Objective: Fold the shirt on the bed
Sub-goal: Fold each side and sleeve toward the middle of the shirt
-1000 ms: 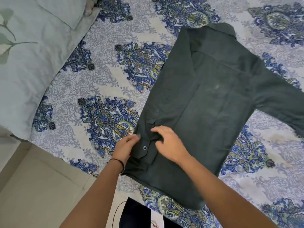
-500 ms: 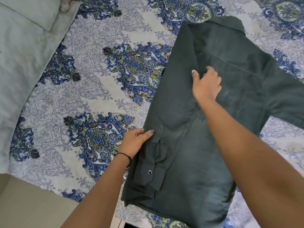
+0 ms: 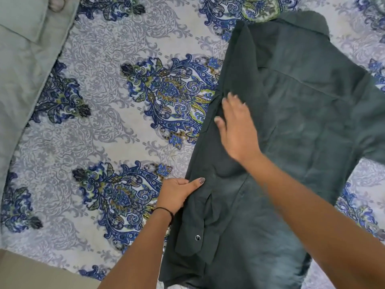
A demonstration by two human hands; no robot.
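Head view: the shirt (image 3: pixel 302 126) is a dark green woven garment, matte and soft, with faint creases, lying flat on the bed (image 3: pixel 125 38). Its collar (image 3: pixel 308 19) is at the far end and its hem lies nearest the camera. The shirt's left side is folded in over the body and makes a long, nearly straight edge. A sleeve runs down along that fold and ends in a squared cuff (image 3: pixel 189 247) with one small round shiny snap (image 3: pixel 197 238). The other sleeve spreads out from the shirt's right shoulder and leaves the picture.

The left hand (image 3: pixel 177 193) pinches the folded edge about halfway down the shirt. Its thumb lies on top of the cloth and its fingers are curled at the edge, and a thin black band (image 3: pixel 166 211) circles the wrist. The right hand (image 3: pixel 237 130), blurred, lies palm down on the folded-in part farther up the shirt, fingers straight and close together. Its forearm crosses the lower body of the shirt and hides a strip of it.

Around the shirt the bed wears a printed sheet (image 3: pixel 100 97) – pale grey scrollwork with large paisley medallions in blue, olive and yellow. Well to the left of the shirt lies a plain pale green cloth (image 3: pixel 23 69), smooth, with a raised flap near its far end. Left of the shirt's hem, past the sheet's near edge, a patch of plain beige floor (image 3: pixel 25 272) shows
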